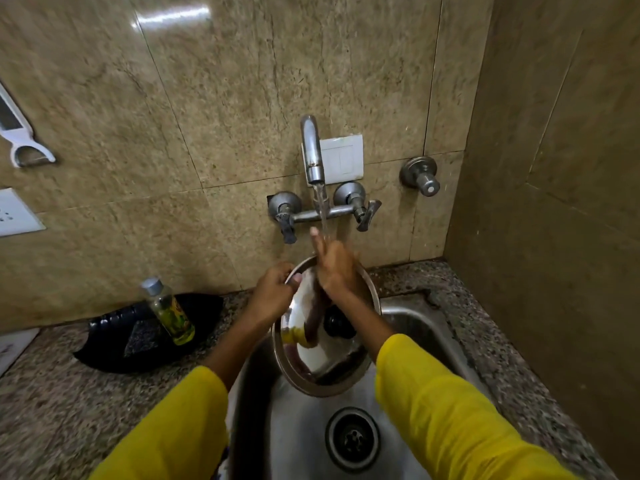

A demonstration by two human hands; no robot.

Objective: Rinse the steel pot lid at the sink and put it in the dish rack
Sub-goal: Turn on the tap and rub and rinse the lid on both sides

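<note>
The round steel pot lid (322,362) with a black knob (337,323) is held tilted over the steel sink (426,327), its shiny face toward me. My left hand (273,292) grips its upper left rim. My right hand (334,268) lies flat on the lid's upper part, fingers stretched out under the water stream (322,213) that falls from the wall tap (311,150). Both forearms wear yellow sleeves. No dish rack is in view.
The sink drain (352,438) lies below the lid. A small bottle of yellow liquid (169,311) stands on a black tray (145,334) on the speckled granite counter (62,403) to the left. Tap valves (360,206) jut from the tiled wall. A side wall closes the right.
</note>
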